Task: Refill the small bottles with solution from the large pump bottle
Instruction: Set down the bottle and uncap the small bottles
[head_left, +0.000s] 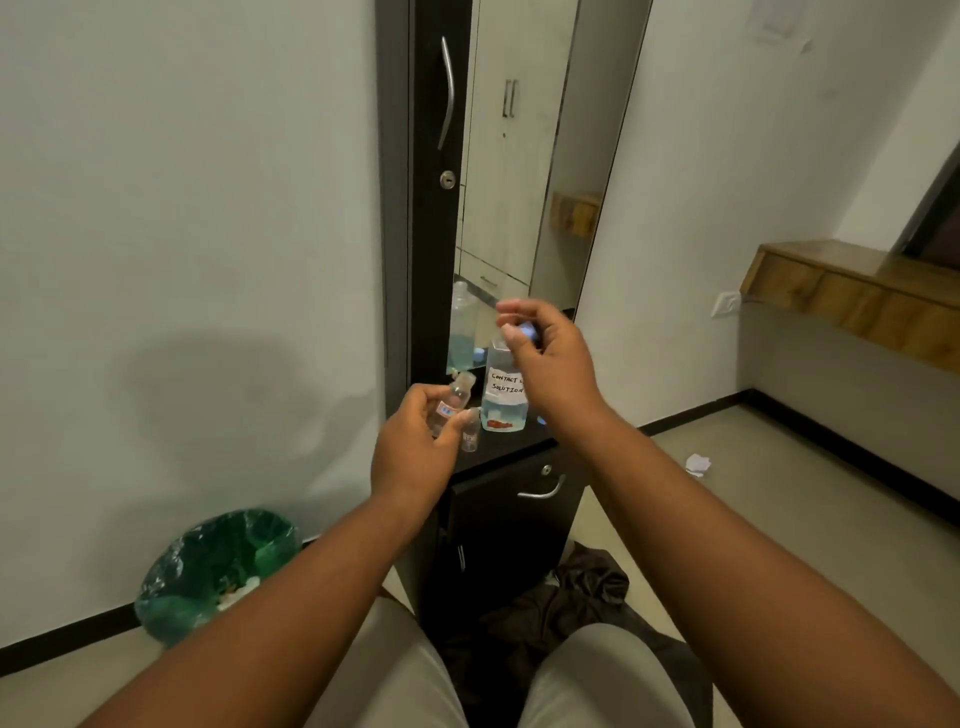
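A large clear plastic pump bottle with a handwritten label (503, 397) stands on the dark cabinet top (511, 441), near its back edge, in front of the tall mirror (524, 156). A small clear bottle (470, 435) stands left of it, nearer the front edge. Another small clear labelled bottle (453, 402) is tilted above the cabinet top's left edge. A green-lined waste bin (218, 571) sits on the floor left of the cabinet, against the wall; a crumpled white paper (697, 464) lies on the floor to the right

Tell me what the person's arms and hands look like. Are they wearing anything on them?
Both arms are bare all the way up, with no sleeves in view. The left hand and right hand wear no gloves, and I see no rings, watch or bracelets. The fingernails look short and plain. Light grey shorts or trousers cover the legs below.
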